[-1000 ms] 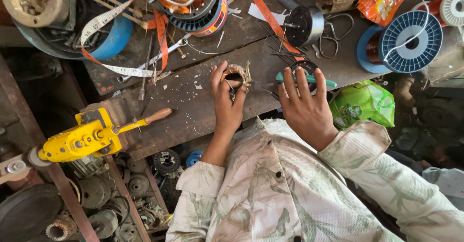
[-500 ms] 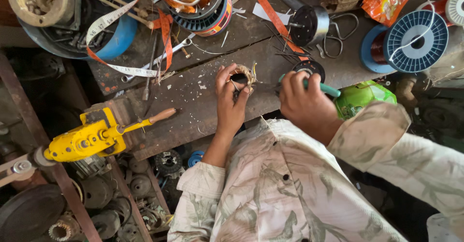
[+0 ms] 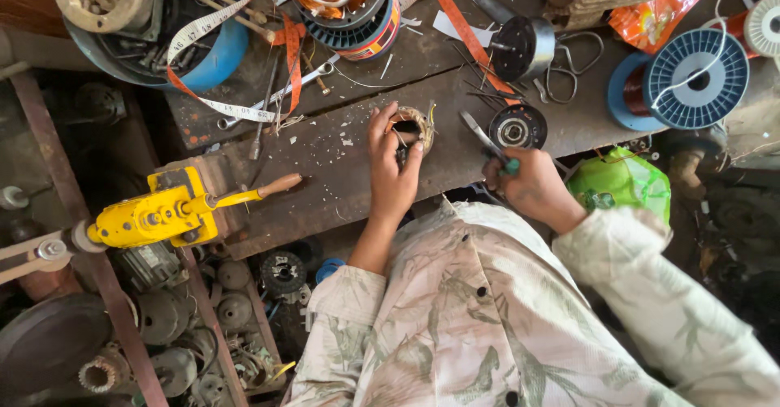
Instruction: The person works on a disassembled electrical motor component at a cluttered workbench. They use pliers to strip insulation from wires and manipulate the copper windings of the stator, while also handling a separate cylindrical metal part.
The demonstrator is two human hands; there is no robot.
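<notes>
My left hand point(image 3: 392, 171) grips a small round motor stator point(image 3: 412, 127) with copper-coloured windings, holding it on the worn wooden workbench point(image 3: 325, 188). My right hand point(image 3: 532, 186) is closed around green-handled pliers point(image 3: 486, 142), whose metal jaws point up and left toward the stator. A black round bearing cap point(image 3: 517, 127) lies just above my right hand. The pliers' jaws are a short way right of the stator, not touching it.
A yellow hand-crank winder point(image 3: 162, 212) is clamped at the bench's left edge. A blue spool of copper wire point(image 3: 695, 70) and a green bag point(image 3: 621, 184) sit at the right. Measuring tape, orange strapping, a blue bowl point(image 3: 203, 58) and motor parts crowd the back; more parts lie below.
My right hand went from spread flat on the bench to closed around the pliers and lifted them toward the stator. My left hand stayed on the stator.
</notes>
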